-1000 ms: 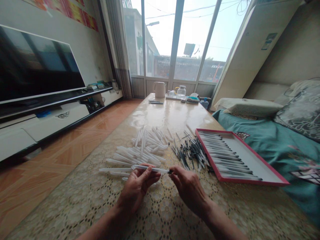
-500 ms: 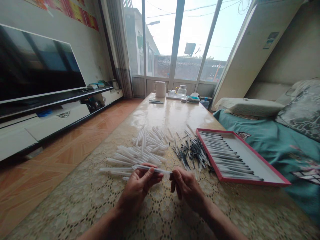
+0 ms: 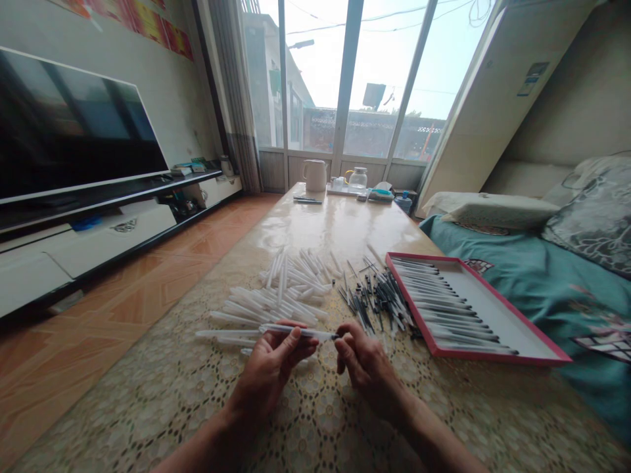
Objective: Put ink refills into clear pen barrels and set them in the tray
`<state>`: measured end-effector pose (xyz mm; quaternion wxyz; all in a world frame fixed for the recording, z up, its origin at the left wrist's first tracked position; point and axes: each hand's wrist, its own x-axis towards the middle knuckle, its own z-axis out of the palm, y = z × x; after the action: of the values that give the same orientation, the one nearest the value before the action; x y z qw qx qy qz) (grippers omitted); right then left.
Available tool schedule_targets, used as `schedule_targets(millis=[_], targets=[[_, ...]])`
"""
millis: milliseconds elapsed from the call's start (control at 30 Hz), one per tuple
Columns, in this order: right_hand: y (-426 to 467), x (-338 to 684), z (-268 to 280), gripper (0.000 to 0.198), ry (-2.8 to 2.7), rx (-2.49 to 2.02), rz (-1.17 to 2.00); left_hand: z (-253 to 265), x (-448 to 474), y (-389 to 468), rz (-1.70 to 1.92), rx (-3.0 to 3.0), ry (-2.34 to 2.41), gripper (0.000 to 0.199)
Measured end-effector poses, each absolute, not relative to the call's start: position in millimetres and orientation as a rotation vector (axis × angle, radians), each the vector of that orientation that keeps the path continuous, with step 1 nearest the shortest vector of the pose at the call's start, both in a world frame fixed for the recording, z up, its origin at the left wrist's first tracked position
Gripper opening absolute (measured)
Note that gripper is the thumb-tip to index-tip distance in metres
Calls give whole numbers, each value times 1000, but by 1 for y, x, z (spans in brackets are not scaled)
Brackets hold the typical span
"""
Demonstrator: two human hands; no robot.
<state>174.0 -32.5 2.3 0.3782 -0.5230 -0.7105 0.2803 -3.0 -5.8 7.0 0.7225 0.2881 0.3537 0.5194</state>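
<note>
My left hand (image 3: 270, 371) is closed around a translucent white pen (image 3: 323, 334), held level above the table with thumb on top. The pen's black end points right, where the curled fingers of my right hand (image 3: 369, 365) meet it. Just beyond my left hand lies a pile of white pen barrels (image 3: 261, 303). Past my right hand are scattered black pen parts and thin refills (image 3: 382, 299). To the right, a pink-rimmed box (image 3: 517, 302) holds a row of pens with dark ends, laid side by side; its right part shows a bare white bottom.
The table (image 3: 315, 420) has a patterned, glossy cover. A white kettle (image 3: 315, 176), a glass jug (image 3: 358, 179) and a tissue pack (image 3: 380, 194) stand at its far end. A sofa with a green cover (image 3: 473, 243) runs along the right, a TV cabinet (image 3: 123, 243) along the left.
My right-hand fingers have shifted slightly at the pen's black end, which shows more now. The left hand keeps its hold, and the piles and box look the same.
</note>
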Motion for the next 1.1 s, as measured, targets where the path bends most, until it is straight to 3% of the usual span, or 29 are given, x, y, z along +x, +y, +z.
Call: schedule_targets(millis=[200,367,567,733,900,1100], targets=[[-32,175,-1,44,-1826,-1345,700,7,-3,-6,1111,691,776,23],[-33,174,-1,25,-1808,-1358,694,6,-3,-6,1137,671,770,23],[-32,175,-1,41,-1837,-1375,701,6,-3,-6,1117,681,787,24],[-33,175,0,26,-1822,-1350,697,6,-3,-6,1135,656,787,23],[-31,174,-1,39,-1786,-1357,770,5,-3,-6,1115,694,780,21],[-31,174,0,28,-1807,-1335,736,2,-4,-6,1131,663,786,21]])
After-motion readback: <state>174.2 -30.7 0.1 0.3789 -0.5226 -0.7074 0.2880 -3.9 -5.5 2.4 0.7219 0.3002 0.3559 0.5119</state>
